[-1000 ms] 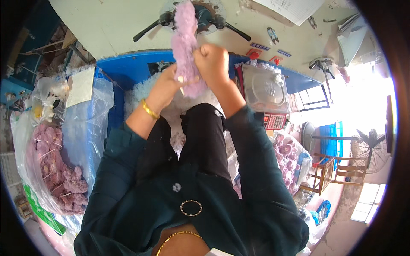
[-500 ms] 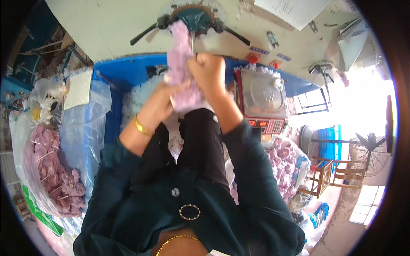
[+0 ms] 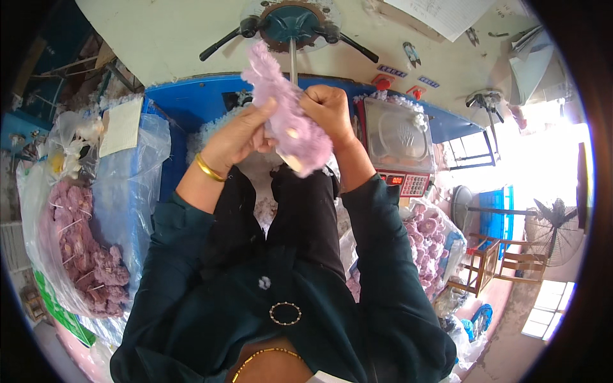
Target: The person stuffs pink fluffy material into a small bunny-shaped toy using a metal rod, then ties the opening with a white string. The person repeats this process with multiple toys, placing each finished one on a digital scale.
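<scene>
I have both hands up in front of the chest, closed on a fluffy lilac plush piece (image 3: 287, 121). My left hand (image 3: 239, 134) curls around its left edge, fingers folded in and pinching the fabric, a gold bangle (image 3: 209, 169) on the wrist just below. My right hand (image 3: 329, 112) is a tight fist gripping the piece on its right side, knuckles up. The plush piece stands roughly upright between the two hands, its narrow top rising above them and its wider lower end hanging just below the right fist. A small pale round spot shows on its lower part; I cannot tell what it is.

Taking the plush piece as landmark: directly behind it rises a metal rod up to a round teal hub with black handles (image 3: 290, 22). To its right sits a digital scale (image 3: 399, 140) with a steel pan and a red display. Behind and below it runs the blue desk (image 3: 185, 105). Far to its left is a clear plastic bag (image 3: 76, 249) stuffed with mauve plush pieces, and to its lower right another heap of mauve pieces (image 3: 424, 246) in plastic.
</scene>
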Motion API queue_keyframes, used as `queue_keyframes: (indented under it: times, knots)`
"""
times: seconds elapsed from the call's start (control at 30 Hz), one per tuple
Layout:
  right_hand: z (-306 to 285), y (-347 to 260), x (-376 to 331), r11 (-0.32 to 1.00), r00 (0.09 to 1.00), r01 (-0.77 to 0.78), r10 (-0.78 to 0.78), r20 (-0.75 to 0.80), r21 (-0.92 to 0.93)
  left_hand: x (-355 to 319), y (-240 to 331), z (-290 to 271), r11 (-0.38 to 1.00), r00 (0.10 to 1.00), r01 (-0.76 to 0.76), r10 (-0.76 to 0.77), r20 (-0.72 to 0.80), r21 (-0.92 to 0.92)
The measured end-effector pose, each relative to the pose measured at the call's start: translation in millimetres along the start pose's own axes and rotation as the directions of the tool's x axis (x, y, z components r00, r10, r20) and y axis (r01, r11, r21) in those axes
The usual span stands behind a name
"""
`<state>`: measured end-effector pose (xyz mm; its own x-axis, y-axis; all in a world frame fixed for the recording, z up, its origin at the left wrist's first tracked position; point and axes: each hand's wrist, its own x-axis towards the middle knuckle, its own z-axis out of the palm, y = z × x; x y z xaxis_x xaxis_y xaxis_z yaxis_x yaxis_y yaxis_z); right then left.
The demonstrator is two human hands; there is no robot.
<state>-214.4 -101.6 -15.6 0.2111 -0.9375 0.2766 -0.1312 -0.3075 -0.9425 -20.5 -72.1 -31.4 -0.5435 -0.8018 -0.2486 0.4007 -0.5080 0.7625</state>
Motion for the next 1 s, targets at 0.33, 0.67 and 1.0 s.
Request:
queue_keyframes:
  times: [0.33, 0.67, 1.0]
  knots:
    - [-63.0, -15.8, 25.4, 0.989, 0.936, 0.083, -0.034, 0.35, -0.125, 27.9, -15.5, 66.8, 0.932, 0.971, -0.227, 0.195, -0.137, -0.284]
    - [23.0, -31.5, -35.1, 0.737, 0.981, 0.195, -0.159, 0.114, -0.648, -9.9, -25.5, 42.7, 0.937, 0.913, -0.35, 0.344, -0.22, 0.012]
    - [27.2, -24.4, -30.5, 0.676, 0.962, 0.221, -0.271, 0.042, -0.703, 2.5, -24.2, 38.8, 0.854, 0.865, -0.47, 0.496, -0.076, 0.221]
